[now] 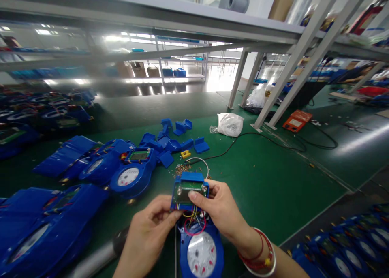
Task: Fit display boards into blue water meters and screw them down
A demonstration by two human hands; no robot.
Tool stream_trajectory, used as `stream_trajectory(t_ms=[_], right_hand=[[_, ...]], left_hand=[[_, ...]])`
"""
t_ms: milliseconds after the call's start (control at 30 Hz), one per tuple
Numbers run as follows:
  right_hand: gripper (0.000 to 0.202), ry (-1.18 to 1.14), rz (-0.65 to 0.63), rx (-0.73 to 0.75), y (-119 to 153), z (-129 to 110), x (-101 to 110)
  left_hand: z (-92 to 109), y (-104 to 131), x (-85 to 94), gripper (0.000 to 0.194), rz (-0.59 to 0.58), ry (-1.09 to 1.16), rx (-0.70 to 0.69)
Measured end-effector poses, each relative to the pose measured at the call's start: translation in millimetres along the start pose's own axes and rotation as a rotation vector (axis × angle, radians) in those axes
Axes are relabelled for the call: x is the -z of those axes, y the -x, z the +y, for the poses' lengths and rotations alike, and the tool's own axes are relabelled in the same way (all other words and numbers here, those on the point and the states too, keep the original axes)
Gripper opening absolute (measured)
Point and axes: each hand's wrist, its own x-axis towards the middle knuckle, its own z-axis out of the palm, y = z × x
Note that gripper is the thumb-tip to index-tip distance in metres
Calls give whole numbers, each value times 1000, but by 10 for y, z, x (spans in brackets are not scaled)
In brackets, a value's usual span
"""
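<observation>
The left grip (154, 221) pinches the lower left edge of the blue display housing (190, 192), while the right grip (217, 201) clasps its right side, thumb on the screen. Just below both, joined by thin wires (194, 223), lies the round-dialled meter (201, 253).

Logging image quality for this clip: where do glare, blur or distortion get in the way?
Head view: white glare on the far floor and a bright streak across the bench at right; smearing on the silver tube at lower left; wide-angle stretch toward the edges; hands and circuit board fairly readable, though the board's screen looks dark.
</observation>
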Motion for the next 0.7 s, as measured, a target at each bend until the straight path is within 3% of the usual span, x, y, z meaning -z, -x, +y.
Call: stream_trajectory(t_ms=[167,300,400,500,600,700], right_hand=[[35,-56,-17,-140,38,46,-30],[40,-100,-32,-175,34,75,-43],[43,-143,-1,-195,0,79,-14],[44,-160,6,-212,-15,88,6],[43,-152,-1,-208,-8,92,-2],[42,-128,0,-195,-1,80,-9]], left_hand=[[-54,-80,84,26,108,-99,-37],[-13,-146,242,29,194,-234,-164],[68,-138,319,30,96,-333,-214],[108,-82,321,33,39,-263,-106],[95,-40,283,46,-81,-114,-31],[89,-59,271,59,-158,-160,-80]])
